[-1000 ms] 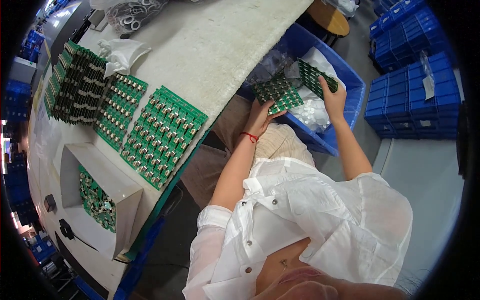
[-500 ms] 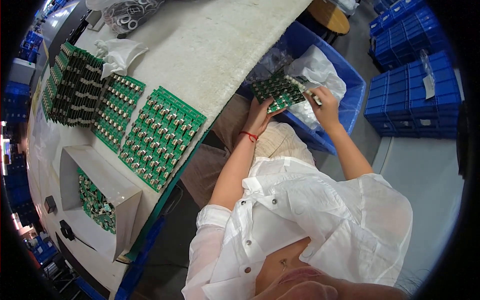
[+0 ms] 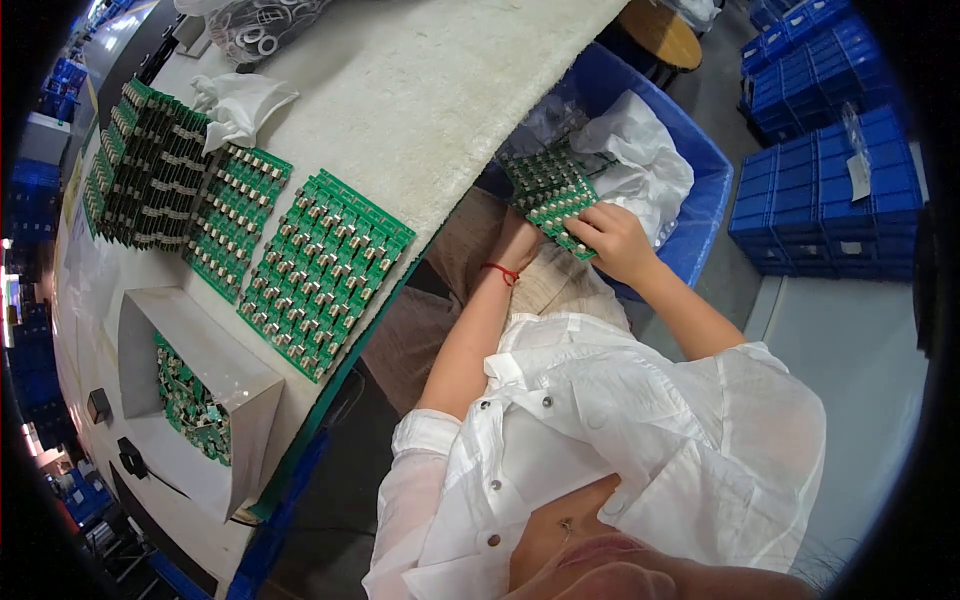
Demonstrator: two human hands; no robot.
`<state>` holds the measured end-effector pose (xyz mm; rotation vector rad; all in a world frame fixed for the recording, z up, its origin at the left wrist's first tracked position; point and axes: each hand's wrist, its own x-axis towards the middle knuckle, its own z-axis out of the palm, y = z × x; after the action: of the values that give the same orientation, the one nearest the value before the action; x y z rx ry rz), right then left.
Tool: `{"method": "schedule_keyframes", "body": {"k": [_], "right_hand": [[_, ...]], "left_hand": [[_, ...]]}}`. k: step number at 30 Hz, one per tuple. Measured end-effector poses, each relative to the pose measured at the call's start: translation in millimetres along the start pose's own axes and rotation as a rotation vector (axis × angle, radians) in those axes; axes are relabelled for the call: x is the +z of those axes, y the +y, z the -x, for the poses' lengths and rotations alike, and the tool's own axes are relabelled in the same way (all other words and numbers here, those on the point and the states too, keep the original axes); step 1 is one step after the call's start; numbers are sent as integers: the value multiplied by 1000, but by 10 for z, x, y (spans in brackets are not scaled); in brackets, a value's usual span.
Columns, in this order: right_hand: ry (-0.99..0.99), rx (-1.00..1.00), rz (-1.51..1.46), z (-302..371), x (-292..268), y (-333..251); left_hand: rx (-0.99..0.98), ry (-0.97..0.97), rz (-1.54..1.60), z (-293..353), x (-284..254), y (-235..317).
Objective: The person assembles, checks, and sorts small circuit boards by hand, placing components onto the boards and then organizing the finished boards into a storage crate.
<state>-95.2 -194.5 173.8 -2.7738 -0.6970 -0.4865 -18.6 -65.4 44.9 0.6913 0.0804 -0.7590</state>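
Observation:
Over the edge of a blue bin, I hold a green circuit board panel [image 3: 553, 192] set with rows of small pale connectors. My left hand [image 3: 516, 238] supports its near left side from beneath, its fingers mostly hidden under the board. At the near right corner, my right hand [image 3: 617, 240] is closed on the panel's edge, fingers bent over the top. Two more circuit board panels, a larger one [image 3: 325, 275] and a narrower one [image 3: 238, 222], lie on the table. Beyond them several panels stand in a tight upright stack [image 3: 155, 170].
The blue bin [image 3: 712, 165] to the right holds a white plastic bag [image 3: 640, 150]. A white box on its side [image 3: 255, 400] contains small green boards [image 3: 190, 400]. A crumpled white bag [image 3: 245, 105] rests on the pale table [image 3: 400, 90]. Blue crates [image 3: 825, 200] are stacked far right.
My right hand has moved left and nearer, bringing the tilted part with white connectors down flat toward my left hand. The left hand has shifted slightly and is more covered. The table items stay put.

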Motion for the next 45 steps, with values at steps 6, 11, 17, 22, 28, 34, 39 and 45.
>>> {"method": "schedule_keyframes", "body": {"k": [6, 11, 17, 22, 28, 34, 39, 45], "right_hand": [[21, 151, -38, -33, 18, -147], [132, 397, -55, -55, 96, -167], [611, 1068, -493, -127, 124, 290], [627, 1059, -624, -63, -172, 565], [82, 263, -58, 115, -205, 413], [-68, 57, 62, 171, -32, 315], [-21, 199, 87, 114, -3, 229], [437, 652, -79, 141, 245, 384]], "left_hand": [[-5, -17, 13, -6, -5, 12], [-48, 41, -94, 39, 129, 172], [18, -57, -78, 66, 162, 240], [35, -29, -33, 84, 198, 244], [50, -15, 16, 62, 182, 216], [55, -8, -8, 63, 154, 184], [63, -32, -10, 49, 126, 206], [-3, 36, -74, 129, 267, 259]]}}
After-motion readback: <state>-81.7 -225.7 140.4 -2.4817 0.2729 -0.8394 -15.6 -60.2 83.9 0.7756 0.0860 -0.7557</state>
